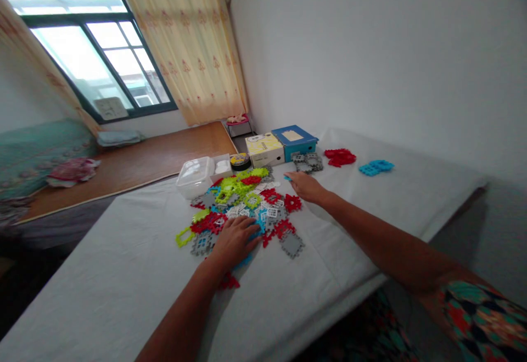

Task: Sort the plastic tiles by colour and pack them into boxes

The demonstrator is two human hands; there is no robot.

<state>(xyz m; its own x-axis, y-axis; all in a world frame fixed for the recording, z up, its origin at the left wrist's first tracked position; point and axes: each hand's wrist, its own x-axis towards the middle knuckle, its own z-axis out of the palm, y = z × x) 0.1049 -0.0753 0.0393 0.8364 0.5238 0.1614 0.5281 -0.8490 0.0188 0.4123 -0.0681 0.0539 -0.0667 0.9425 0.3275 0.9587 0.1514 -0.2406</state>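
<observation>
My left hand (235, 240) lies with fingers spread on a mixed heap of plastic pieces, touching blue and white ones. Just right of the heap, my right hand (305, 185) pinches a small blue piece (287, 178) at its fingertips. The heap holds lime green pieces (234, 187) at the back, red pieces (209, 223) at the left and a grey square piece (292, 244) at the right front. Separate groups lie farther back: grey pieces (307, 162), red pieces (340, 157) and blue pieces (376, 167).
Behind the heap on the white-covered table (123, 263) stand a clear plastic container (194, 178), a round black tin (240, 162), a yellow and white box (264, 150) and a blue box (295, 139). A white wall borders the table's far right side.
</observation>
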